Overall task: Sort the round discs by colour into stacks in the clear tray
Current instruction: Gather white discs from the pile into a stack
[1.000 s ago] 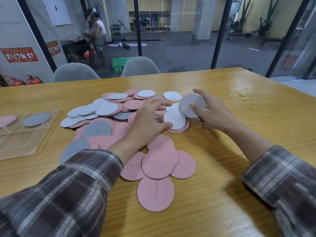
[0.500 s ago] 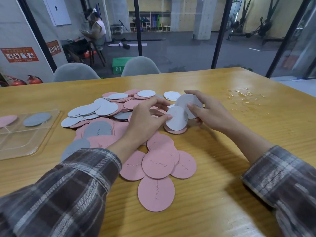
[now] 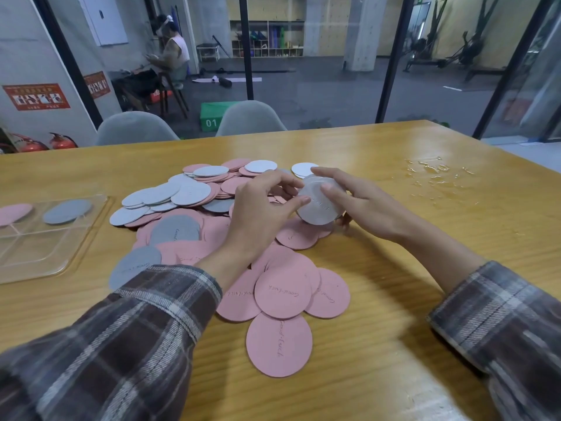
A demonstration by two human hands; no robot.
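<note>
Nearest, two plaid sleeves (image 3: pixel 130 335) frame a loose fan of pink discs (image 3: pixel 278 344) lying flat and overlapping on the wooden tabletop (image 3: pixel 394 314). Just beyond them the left hand (image 3: pixel 261 214) reaches in with fingers curled, its forefinger and thumb tips pinching the left edge of a small stack of white discs (image 3: pixel 315 208) held tilted just above the heap. The right hand (image 3: pixel 361 205) grips the same stack from the other side, thumb laid across its face and fingers curled behind it. Under and behind both hands spreads the mixed pile (image 3: pixel 194 192) of pink, white and grey discs, overlapping one another. Well apart to the left sits the clear tray (image 3: pixel 45 253), with one pink disc (image 3: pixel 13 214) in its far-left compartment and one grey disc (image 3: pixel 66 211) in the compartment beside it. Farther right, a wet patch (image 3: pixel 437 177) glistens on the tabletop. Two grey chairs (image 3: pixel 136 129) stand at the far edge.
</note>
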